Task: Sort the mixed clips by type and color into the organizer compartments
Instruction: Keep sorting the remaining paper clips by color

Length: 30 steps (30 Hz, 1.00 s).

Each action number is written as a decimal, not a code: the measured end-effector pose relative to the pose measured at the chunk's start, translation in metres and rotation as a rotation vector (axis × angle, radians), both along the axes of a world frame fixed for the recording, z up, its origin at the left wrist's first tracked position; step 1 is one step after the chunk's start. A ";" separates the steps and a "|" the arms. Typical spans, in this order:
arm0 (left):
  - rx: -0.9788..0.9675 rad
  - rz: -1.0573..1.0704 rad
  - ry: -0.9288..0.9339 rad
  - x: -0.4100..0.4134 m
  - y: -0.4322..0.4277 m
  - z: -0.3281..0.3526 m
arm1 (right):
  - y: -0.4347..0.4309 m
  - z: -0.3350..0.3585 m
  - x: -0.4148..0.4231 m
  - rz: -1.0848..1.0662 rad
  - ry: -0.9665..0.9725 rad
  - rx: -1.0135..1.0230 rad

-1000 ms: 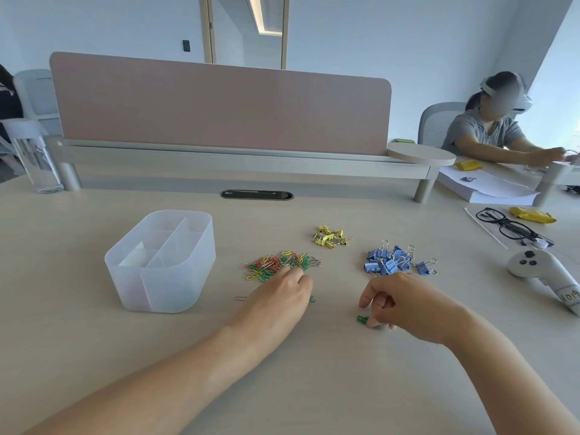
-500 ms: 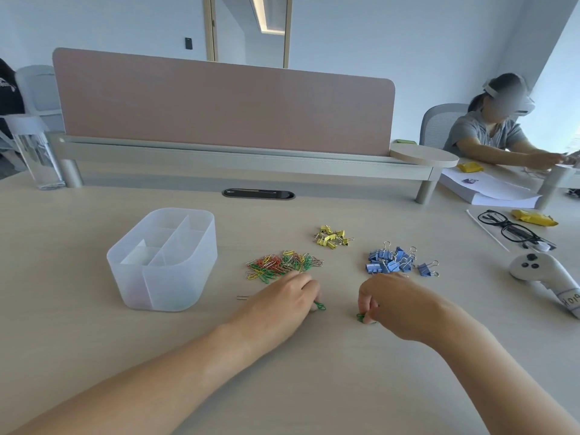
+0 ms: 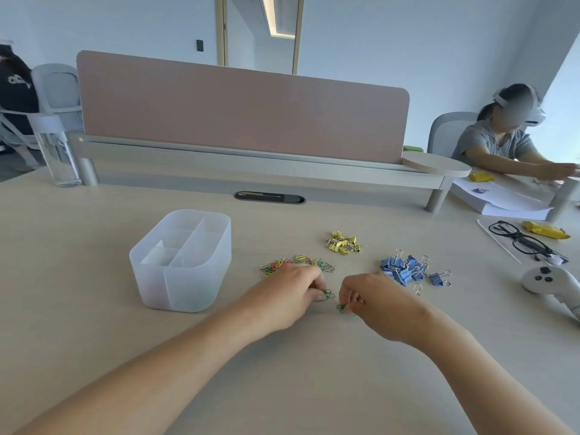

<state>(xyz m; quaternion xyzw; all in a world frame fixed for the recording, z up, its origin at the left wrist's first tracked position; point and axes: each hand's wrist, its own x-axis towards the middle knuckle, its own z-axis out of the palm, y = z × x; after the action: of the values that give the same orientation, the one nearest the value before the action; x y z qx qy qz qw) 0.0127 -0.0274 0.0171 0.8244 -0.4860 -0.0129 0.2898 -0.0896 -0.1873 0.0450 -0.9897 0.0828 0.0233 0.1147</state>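
On the pale surface (image 3: 94, 309), the left hand (image 3: 290, 290) pinches a green paper clip (image 3: 328, 294) in its fingers, just in front of the mixed paper clip pile (image 3: 279, 265). The right hand (image 3: 378, 298) pinches a second green clip (image 3: 341, 307) close beside it. Farther right lie yellow binder clips (image 3: 343, 243) and blue binder clips (image 3: 403, 270), while the translucent organizer (image 3: 188, 281) stands to the left.

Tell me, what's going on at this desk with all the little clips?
A person is sorting clips by hand. The left grip pinches a green paper clip just beside the mixed paper clip pile. The right grip pinches a second green clip close by. Yellow binder clips and blue binder clips lie in separate heaps on the desk. The divided organizer stands to the left; what it holds is hard to tell.
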 end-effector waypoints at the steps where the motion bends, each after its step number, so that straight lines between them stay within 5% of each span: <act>1: -0.018 0.025 0.032 0.002 0.004 0.007 | 0.004 0.003 0.005 0.001 -0.031 0.045; 10: -0.196 0.197 0.071 0.028 0.073 0.072 | 0.050 0.056 0.045 0.148 -0.313 0.263; 17: -0.043 0.446 0.106 0.066 0.137 0.083 | 0.099 0.067 0.089 0.258 -0.419 0.346; 23: -0.057 0.502 0.243 0.078 0.163 0.078 | 0.136 0.050 0.115 0.313 -0.400 0.496; 30: -0.064 0.492 0.293 0.070 0.162 0.074 | 0.136 0.045 0.121 0.360 -0.223 0.418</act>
<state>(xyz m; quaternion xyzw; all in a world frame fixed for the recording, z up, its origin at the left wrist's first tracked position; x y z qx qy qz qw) 0.0829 0.1346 0.0907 0.8974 -0.2243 -0.0459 0.3771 0.0309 -0.0513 0.0904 -0.9398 -0.1138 -0.0488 0.3185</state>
